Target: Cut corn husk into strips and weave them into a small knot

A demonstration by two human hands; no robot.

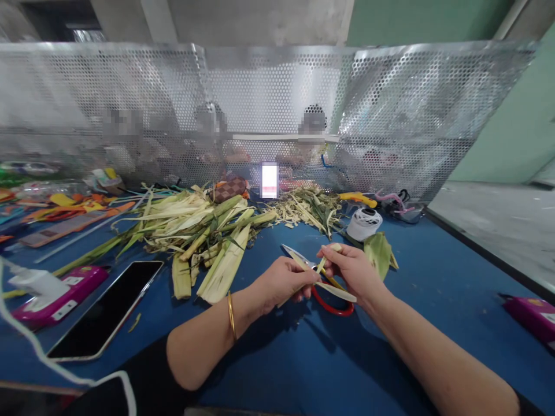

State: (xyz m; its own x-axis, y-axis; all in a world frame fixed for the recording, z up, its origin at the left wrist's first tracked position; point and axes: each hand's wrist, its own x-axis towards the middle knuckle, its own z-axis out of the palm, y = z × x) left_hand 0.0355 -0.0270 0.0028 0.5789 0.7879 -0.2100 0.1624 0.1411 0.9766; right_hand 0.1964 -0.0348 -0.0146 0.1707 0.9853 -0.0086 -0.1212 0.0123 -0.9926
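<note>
My left hand [291,278] is closed in a pinch on pale corn husk strips [336,291], one of which sticks out to the right. My right hand [349,267] pinches the upper end of a husk strip, close to the left fingertips. Beneath both hands, scissors [333,305] with red handles lie on the blue table, partly hidden by the hands and strips. Just beyond the right hand are a green husk piece [378,257] and a ball of white thread [365,224].
A heap of corn husks [223,268] lies left of centre, with shredded husk [303,208] behind. A phone [106,312] and purple power strip [60,297] are at left, with a white cable. Another purple strip [531,316] sits far right. A perforated metal screen [269,81] closes the back; people sit behind it.
</note>
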